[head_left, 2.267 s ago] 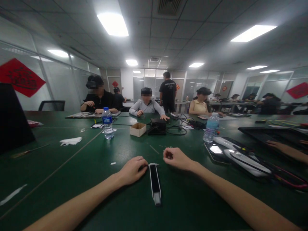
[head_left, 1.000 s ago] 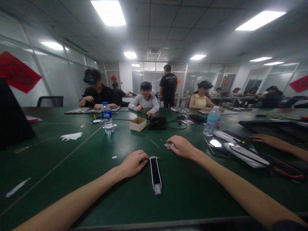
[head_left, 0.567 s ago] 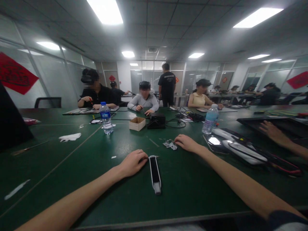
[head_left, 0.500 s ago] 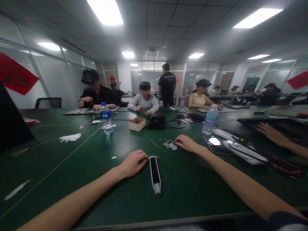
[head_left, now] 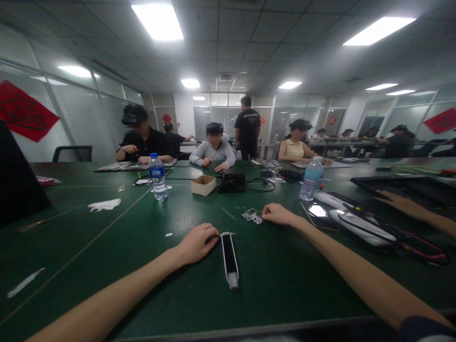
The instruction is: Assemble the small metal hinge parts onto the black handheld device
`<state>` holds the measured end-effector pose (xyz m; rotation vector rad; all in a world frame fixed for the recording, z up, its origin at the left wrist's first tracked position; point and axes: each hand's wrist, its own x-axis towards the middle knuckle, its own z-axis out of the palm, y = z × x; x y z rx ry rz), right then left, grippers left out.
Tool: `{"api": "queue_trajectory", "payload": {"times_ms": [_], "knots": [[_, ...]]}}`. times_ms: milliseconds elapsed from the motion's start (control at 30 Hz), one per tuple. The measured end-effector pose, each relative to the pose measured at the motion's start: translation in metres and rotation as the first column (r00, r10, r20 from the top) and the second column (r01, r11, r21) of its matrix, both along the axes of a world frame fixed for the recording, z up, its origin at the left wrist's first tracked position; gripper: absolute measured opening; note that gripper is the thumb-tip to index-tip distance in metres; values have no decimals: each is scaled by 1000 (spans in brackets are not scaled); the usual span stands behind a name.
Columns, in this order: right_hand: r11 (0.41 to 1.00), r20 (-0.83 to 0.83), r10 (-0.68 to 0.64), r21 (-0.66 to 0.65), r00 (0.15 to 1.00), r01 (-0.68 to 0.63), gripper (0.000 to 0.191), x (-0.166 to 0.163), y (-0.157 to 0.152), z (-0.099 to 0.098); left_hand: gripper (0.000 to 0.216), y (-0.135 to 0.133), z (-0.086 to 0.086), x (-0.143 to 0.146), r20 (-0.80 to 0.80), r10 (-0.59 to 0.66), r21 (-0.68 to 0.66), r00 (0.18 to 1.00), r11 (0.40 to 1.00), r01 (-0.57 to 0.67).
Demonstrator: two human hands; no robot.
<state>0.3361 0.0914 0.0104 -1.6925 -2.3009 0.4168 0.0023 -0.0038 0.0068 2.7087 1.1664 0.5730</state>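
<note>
On the green table lies a long narrow device [head_left: 230, 259] with a dark face, a pale frame and a grey lower end. Curled beside its upper end is my left hand [head_left: 200, 241], with fingertips at the frame's corner; whatever they grip is hidden. A thin metallic bit [head_left: 233, 233] pokes out at the device's upper right corner. Farther forward, my right hand [head_left: 280, 214] has its thumb and fingers pinched together at the edge of a small heap of silvery metal plates [head_left: 251, 216]. Too little shows to tell what sits between those fingertips.
An open cardboard box [head_left: 203, 185] and black power unit [head_left: 231, 182] stand ahead. Water bottles rise at left [head_left: 157, 176] and right [head_left: 312, 179]. White handheld tools [head_left: 361, 226] lie right, near another person's hand [head_left: 402, 203] over a black tray [head_left: 427, 187].
My right hand has shifted slightly to the right at the metal plates, its fingers more tucked in. My left hand stays put. The other person's hand at right moved slightly left and down.
</note>
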Motion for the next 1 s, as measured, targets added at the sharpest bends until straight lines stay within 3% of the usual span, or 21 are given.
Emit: {"api": "queue_trajectory", "payload": {"times_ms": [167,267,400,533,667,1000], "knots": [[997,5,-27,68,1000,26,11,-1,-3,1,16,-1,2,0,-6,-5,-2,1000,1000,5],[973,-13,-36,229,999,38,11,-10,-8,5,16,0,0,-1,-8,-1,-1,1000,1000,1],[911,-125,159,401,979,-97,7,-34,-28,11,16,1,-3,-2,6,-8,5,1000,1000,8],[923,-242,315,304,918,-236,4,-64,-55,14,16,2,-5,-2,9,-5,9,1000,1000,5],[915,-250,394,195,884,-353,7,-80,-71,12,16,3,-6,-3,1,-3,12,1000,1000,3],[904,-284,427,146,858,-402,13,-82,-73,8,15,-1,-1,-1,-10,8,17,1000,1000,-8]]}}
